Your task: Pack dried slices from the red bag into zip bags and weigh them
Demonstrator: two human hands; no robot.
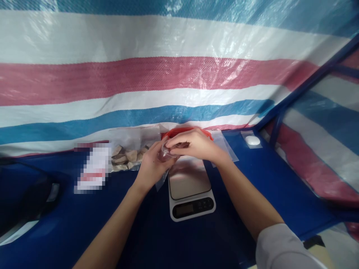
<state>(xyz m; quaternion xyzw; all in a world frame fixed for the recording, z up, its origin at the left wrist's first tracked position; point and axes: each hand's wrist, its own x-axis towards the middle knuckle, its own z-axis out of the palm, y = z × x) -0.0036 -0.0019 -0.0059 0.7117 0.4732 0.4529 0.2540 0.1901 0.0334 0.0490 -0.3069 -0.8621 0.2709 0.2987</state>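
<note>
clear plastic [165, 152] is pinched by the fingers of the left hand [151, 166] and the right hand [199, 144], over the far end of the scale [190, 183]. its handling seems unfinished; what is already done cannot be told. the right hand is arched from above, the left tilted inward. brown pieces [127, 158] are bagged beside the left.

no text can be read; button marks [204, 203] on the scale [191, 181] are blurred.

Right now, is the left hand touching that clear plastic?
Touching: the head view shows the left hand curled around the crumpled clear plastic, no gap visible.
</note>
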